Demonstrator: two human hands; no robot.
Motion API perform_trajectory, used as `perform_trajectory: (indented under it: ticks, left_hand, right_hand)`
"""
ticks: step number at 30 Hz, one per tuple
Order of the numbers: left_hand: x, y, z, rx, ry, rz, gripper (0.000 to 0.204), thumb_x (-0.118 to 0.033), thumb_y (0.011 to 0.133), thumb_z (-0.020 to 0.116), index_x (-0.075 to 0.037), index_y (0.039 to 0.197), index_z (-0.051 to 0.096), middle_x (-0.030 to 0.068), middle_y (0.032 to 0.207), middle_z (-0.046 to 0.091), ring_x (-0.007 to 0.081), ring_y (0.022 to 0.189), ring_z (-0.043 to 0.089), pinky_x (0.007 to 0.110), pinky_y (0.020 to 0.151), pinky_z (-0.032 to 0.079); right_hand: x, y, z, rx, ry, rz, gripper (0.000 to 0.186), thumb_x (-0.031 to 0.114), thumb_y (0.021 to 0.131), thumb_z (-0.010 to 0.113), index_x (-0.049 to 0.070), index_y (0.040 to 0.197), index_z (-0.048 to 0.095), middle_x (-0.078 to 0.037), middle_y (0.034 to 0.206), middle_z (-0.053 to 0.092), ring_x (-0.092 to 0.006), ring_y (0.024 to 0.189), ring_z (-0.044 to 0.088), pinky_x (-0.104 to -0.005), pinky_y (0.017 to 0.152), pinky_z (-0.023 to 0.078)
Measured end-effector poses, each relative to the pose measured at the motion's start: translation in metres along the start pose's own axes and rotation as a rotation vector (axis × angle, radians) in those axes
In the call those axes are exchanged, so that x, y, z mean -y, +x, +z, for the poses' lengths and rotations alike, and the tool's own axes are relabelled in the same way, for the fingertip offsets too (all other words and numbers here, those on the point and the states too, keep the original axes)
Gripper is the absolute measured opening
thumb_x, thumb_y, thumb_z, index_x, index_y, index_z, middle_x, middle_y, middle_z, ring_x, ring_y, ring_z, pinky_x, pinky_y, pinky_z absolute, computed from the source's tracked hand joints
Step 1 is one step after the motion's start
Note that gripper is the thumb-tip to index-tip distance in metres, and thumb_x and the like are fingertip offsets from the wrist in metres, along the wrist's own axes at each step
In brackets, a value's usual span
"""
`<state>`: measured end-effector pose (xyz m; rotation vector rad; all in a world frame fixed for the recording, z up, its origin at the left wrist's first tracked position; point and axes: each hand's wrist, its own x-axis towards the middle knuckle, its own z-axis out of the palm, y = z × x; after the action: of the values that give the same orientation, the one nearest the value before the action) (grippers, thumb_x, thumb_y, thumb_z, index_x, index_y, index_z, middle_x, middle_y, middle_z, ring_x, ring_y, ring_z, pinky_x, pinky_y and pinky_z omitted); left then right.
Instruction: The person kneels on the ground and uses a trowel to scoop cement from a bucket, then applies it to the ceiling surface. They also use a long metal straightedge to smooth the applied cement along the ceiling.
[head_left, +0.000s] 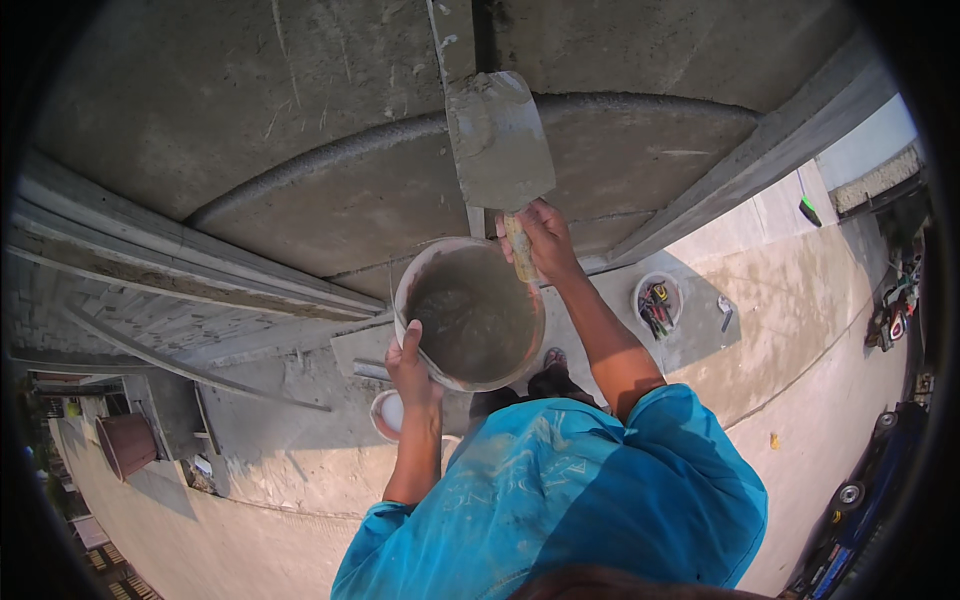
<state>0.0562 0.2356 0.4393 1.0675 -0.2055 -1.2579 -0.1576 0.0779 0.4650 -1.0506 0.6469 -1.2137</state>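
Note:
My left hand grips the rim of a round bucket, thumb over the edge. Wet grey mortar lies inside it. My right hand is closed around the pale, worn handle of a trowel. The trowel's wide blade is coated in grey mortar and stands just beyond the bucket. It overlaps a grey plastered wall in view; whether the blade touches the wall I cannot tell.
A curved groove crosses the wall. Raised mouldings run along its left side. On the floor stand a bucket of tools at right and a small white-filled tub by my left forearm. A dark blue vehicle is at far right.

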Motion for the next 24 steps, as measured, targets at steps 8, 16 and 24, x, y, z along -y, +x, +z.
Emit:
perform_trajectory:
  ticks: [8, 16, 24]
  left_hand:
    - [-0.002, 0.001, 0.017, -0.026, -0.008, -0.004, 0.033, -0.013, 0.096, 0.07, 0.004, 0.123, 0.065, 0.0131, 0.117, 0.072, 0.0231, 0.103, 0.071, 0.035, 0.092, 0.057]
    - [-0.001, 0.005, 0.02, -0.016, -0.009, -0.005, 0.035, -0.013, 0.096, 0.069, 0.004, 0.127, 0.064, 0.0132, 0.12, 0.071, 0.0236, 0.106, 0.07, 0.036, 0.094, 0.056]
    - [-0.004, 0.007, 0.025, 0.036, -0.044, -0.036, 0.039, -0.014, 0.096, 0.067, 0.004, 0.13, 0.059, 0.0153, 0.125, 0.068, 0.0269, 0.112, 0.068, 0.04, 0.1, 0.054]
  right_hand:
    - [0.009, -0.001, 0.002, -0.023, -0.008, -0.018, 0.027, 0.024, 0.11, 0.045, 0.001, 0.117, 0.058, -0.011, 0.092, 0.064, -0.0154, 0.065, 0.062, -0.03, 0.056, 0.052]
    - [0.032, 0.012, 0.016, -0.016, -0.025, -0.024, 0.027, 0.024, 0.11, 0.046, 0.0, 0.118, 0.057, -0.012, 0.092, 0.064, -0.0159, 0.065, 0.062, -0.0307, 0.057, 0.052]
    - [0.05, 0.011, 0.019, 0.0, -0.039, -0.018, 0.028, 0.027, 0.11, 0.048, 0.0, 0.113, 0.057, -0.012, 0.092, 0.065, -0.0162, 0.065, 0.062, -0.031, 0.056, 0.052]
